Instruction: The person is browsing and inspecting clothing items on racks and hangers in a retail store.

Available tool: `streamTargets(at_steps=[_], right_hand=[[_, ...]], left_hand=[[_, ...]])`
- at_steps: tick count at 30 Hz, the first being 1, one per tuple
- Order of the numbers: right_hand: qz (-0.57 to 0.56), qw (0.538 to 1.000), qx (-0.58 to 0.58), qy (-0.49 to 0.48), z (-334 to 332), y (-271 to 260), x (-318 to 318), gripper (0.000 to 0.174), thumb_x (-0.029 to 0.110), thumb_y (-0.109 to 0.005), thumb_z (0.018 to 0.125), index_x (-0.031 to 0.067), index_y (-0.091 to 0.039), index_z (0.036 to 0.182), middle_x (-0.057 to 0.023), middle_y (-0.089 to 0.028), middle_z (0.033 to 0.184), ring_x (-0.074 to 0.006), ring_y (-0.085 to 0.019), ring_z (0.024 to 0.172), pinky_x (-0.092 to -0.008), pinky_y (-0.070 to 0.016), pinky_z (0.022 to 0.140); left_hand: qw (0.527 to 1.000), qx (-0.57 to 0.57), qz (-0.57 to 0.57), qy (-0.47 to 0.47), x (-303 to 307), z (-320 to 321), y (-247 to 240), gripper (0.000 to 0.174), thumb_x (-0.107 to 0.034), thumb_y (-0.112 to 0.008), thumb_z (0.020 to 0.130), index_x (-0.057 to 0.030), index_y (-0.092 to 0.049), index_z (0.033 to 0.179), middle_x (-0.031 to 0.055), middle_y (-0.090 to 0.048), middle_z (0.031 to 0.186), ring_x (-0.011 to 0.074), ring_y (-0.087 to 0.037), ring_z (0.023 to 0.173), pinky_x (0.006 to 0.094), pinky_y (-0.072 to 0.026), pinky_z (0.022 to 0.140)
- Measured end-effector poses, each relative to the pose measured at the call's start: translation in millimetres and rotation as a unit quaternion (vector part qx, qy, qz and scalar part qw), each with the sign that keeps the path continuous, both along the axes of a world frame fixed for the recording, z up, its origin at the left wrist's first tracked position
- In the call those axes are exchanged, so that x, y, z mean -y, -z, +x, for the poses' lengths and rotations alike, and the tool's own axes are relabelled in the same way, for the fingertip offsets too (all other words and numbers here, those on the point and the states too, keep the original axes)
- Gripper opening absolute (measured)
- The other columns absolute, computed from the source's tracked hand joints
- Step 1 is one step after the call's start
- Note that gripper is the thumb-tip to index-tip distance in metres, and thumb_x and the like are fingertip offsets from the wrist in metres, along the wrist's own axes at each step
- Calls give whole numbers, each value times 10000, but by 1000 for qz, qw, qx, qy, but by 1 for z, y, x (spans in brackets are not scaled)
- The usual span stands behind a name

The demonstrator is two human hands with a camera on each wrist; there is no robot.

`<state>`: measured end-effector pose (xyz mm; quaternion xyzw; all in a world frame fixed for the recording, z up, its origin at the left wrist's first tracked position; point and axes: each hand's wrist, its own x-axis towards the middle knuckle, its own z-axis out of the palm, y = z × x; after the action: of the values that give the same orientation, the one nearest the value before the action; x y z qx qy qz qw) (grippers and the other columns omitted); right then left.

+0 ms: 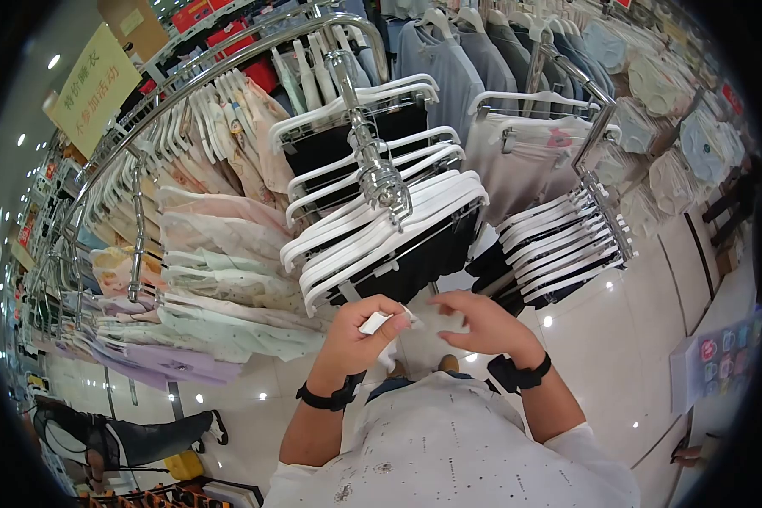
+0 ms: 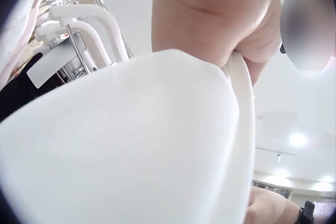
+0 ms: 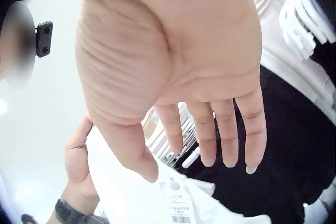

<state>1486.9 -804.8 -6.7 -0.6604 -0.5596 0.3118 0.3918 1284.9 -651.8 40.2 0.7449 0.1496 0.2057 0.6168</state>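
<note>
My left hand (image 1: 361,334) pinches a white, smooth, flat-looking piece (image 2: 131,140) between thumb and fingers. Close to the camera in the left wrist view, it fills much of the picture; its kind cannot be told. A small tag with a barcode (image 3: 181,208) hangs against the white in the right wrist view. My right hand (image 1: 487,324) hovers just right of the left one, holding nothing. Its fingers (image 3: 226,140) hang nearly straight and spread, thumb apart. Just beyond both hands, black garments (image 1: 423,262) hang from white hangers (image 1: 381,233) on a chrome rack arm.
To the left, pastel garments (image 1: 220,245) crowd a curved chrome rail (image 1: 186,93). More white hangers (image 1: 559,245) with dark clothes hang at right. Grey tops (image 1: 449,59) stand behind. A person's legs (image 1: 161,436) show at lower left. Shiny tiles (image 1: 601,339) cover the floor.
</note>
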Motion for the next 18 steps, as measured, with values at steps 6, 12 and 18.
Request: streamTargets(at_steps=[6, 12, 18], right_hand=[[67, 992, 57, -88, -14, 24, -24, 341, 171, -776, 822, 6, -662, 1098, -136, -681, 954, -314, -653, 903, -369, -517, 830], [-29, 998, -50, -38, 7, 8, -12, 233, 186, -759, 870, -5, -665, 965, -102, -651, 757, -198, -582, 667, -301, -494, 677], [-49, 996, -70, 6, 20, 2, -4, 192, 148, -770, 860, -8, -684, 935, -72, -615, 706, -125, -531, 646, -283, -452, 617]], left_hand=[[999, 33, -28, -19, 1, -12, 0, 142, -158, -650, 982, -24, -660, 936, -2, -653, 834, 66, -549, 774, 225, -442, 722], [993, 21, 24, -116, -9, -33, 3, 174, -181, -616, 1005, -25, -657, 941, 0, -655, 851, 85, -551, 773, 242, -442, 736], [977, -8, 91, -191, -4, -47, 21, 130, -130, -701, 931, -9, -700, 978, 49, -711, 824, 105, -608, 748, 247, -477, 698]])
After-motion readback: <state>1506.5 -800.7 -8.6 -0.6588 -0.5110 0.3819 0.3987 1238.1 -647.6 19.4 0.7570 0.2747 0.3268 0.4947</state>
